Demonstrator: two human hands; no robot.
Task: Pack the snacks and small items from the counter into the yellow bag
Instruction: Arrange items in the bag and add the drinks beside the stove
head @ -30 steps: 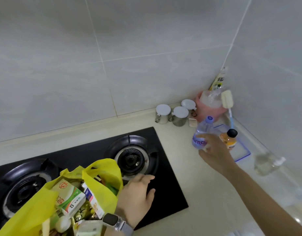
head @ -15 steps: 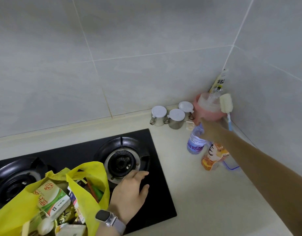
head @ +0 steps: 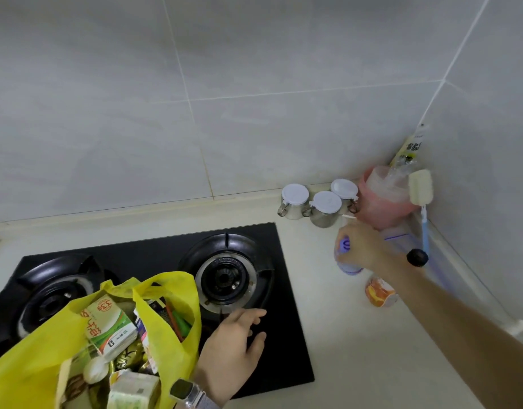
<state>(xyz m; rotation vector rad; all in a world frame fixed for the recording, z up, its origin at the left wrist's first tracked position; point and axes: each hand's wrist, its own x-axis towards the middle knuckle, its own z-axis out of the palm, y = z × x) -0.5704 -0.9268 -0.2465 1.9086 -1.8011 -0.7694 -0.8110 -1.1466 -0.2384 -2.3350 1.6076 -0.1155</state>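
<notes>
Clear water bottle (head: 347, 261) wrapped by right hand (head: 363, 246) fingers (head: 342, 236).

left hand (head: 233, 343): flat, fingers spread | right hand (head: 362, 246): arm outstretched, fingers curled closed

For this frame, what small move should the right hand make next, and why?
Probably lift the water bottle off the counter and carry it toward the yellow bag. The right hand is already wrapped around it, and the left hand rests beside the open bag.
</notes>
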